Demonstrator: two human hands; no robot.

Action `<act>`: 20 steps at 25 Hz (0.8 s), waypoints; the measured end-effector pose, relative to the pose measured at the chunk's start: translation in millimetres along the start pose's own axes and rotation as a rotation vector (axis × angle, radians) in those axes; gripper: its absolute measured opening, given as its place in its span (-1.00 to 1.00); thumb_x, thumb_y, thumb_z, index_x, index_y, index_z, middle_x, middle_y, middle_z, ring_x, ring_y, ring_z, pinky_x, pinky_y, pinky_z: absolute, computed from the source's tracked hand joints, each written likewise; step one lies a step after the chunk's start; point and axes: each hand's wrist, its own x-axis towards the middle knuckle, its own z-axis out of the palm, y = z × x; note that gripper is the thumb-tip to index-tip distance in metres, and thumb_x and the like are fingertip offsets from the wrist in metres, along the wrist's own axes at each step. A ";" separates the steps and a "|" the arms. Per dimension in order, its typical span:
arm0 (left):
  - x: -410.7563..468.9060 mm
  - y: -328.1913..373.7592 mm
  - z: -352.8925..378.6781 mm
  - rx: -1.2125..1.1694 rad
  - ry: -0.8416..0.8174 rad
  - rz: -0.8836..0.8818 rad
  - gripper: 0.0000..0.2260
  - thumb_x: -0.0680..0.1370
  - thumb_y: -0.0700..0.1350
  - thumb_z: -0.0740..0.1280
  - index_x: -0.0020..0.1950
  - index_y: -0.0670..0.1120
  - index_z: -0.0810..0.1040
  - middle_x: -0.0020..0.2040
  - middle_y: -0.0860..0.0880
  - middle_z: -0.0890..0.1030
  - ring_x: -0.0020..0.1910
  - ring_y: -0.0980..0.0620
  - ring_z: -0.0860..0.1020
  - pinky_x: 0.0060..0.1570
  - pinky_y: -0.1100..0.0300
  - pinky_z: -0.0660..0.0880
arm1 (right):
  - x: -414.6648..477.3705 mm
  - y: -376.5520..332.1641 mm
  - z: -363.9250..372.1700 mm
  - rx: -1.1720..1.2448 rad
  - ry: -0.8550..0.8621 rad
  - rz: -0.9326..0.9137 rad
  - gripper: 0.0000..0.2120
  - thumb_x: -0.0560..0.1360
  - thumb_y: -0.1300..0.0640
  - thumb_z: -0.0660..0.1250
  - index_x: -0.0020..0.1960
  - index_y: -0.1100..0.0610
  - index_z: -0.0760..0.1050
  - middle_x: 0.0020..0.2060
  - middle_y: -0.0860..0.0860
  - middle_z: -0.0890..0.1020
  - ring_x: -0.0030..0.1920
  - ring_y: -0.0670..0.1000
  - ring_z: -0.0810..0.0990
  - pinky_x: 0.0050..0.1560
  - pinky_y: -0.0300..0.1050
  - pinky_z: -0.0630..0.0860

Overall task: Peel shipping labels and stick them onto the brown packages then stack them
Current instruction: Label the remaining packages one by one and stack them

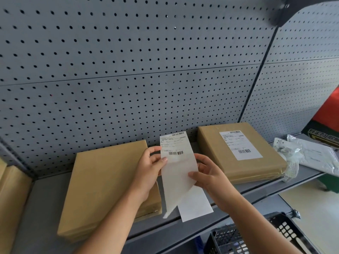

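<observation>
1. Far left edge: part of a brown package (11,202), partly cropped by the frame.
2. Unlabelled brown package (102,187) lies flat on the grey tabletop (42,208), in front of the pegboard wall (128,61).
3. Left hand (149,173) pinches the left edge of the shipping label (175,149), held above the tabletop, printed side toward the camera.
4. Right hand (207,176) grips the backing sheet (194,206), which is split away from the label at the lower end.
5. Labelled brown package (236,154) sits to the right, beside crumpled clear plastic wrap (291,153).
6. Lower right: black plastic crate (256,237).
</observation>
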 end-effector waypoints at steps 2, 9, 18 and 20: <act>0.5 -1.3 -1.4 0.001 0.009 0.004 -0.71 0.60 -0.30 0.37 0.28 -0.08 0.49 -0.03 -0.03 0.73 -0.16 0.11 0.71 -0.19 0.25 0.63 | -1.9 1.9 -2.8 -0.160 0.018 0.027 -0.41 0.42 0.21 0.47 0.41 0.00 0.41 0.13 0.17 0.64 0.13 0.13 0.67 0.21 0.11 0.60; 0.6 -3.4 -0.7 -0.003 0.012 0.010 -0.72 0.57 -0.30 0.41 0.24 -0.11 0.50 0.01 -0.29 0.67 -0.18 0.03 0.68 -0.25 0.24 0.62 | 7.4 -16.3 11.1 -1.026 0.339 -0.567 -0.67 0.51 0.02 0.22 0.21 0.03 0.56 0.21 -0.13 0.48 0.25 -0.08 0.43 0.18 -0.16 0.42; 0.2 -4.8 -2.5 -0.021 -0.008 0.019 -0.74 0.57 -0.26 0.42 0.24 -0.12 0.50 -0.07 -0.27 0.68 -0.18 -0.01 0.68 -0.21 0.19 0.63 | 28.2 -13.7 22.4 -1.357 0.200 -0.691 -0.85 0.56 0.05 0.35 0.07 0.02 0.65 0.01 -0.11 0.65 0.08 0.01 0.57 0.07 -0.04 0.55; 0.1 -5.9 -4.4 -0.032 -0.014 0.025 -0.73 0.58 -0.22 0.43 0.25 -0.12 0.51 -0.08 -0.28 0.69 -0.18 -0.02 0.68 -0.20 0.19 0.62 | 29.4 -6.9 23.9 -1.408 0.177 -0.669 -0.83 0.57 -0.01 0.36 0.12 -0.02 0.63 0.04 -0.12 0.64 0.07 0.00 0.58 0.09 -0.05 0.54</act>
